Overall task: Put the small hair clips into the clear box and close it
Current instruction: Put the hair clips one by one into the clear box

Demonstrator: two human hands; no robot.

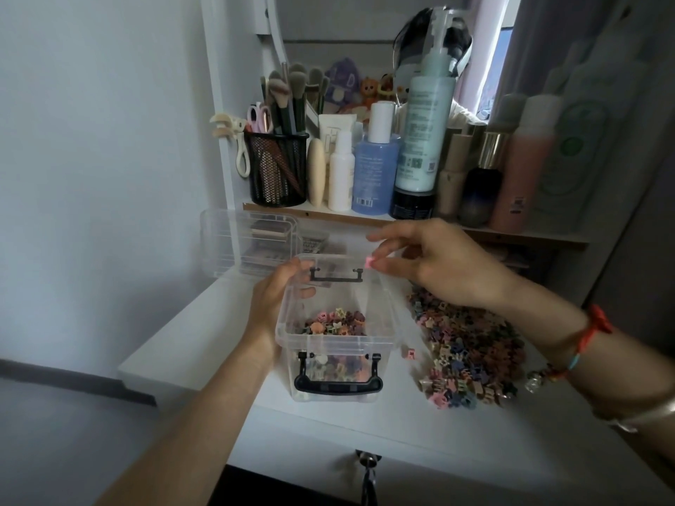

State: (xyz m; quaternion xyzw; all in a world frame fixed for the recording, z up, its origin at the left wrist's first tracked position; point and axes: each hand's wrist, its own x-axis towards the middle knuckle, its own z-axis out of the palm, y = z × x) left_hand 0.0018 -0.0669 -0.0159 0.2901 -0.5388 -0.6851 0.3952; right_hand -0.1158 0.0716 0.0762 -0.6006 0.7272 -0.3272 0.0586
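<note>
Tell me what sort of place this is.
Most likely a dressing table in a bedroom: a mirror stands behind the shelf, makeup brushes fill a black mesh cup, and skincare bottles line the shelf beside it.

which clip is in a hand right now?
The pink clip, pinched by the right hand above the clear box; the rest lie inside it or in the pile beside it.

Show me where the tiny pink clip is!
In the head view, the pink clip is pinched in the right hand, over the far right corner of the clear box.
</note>
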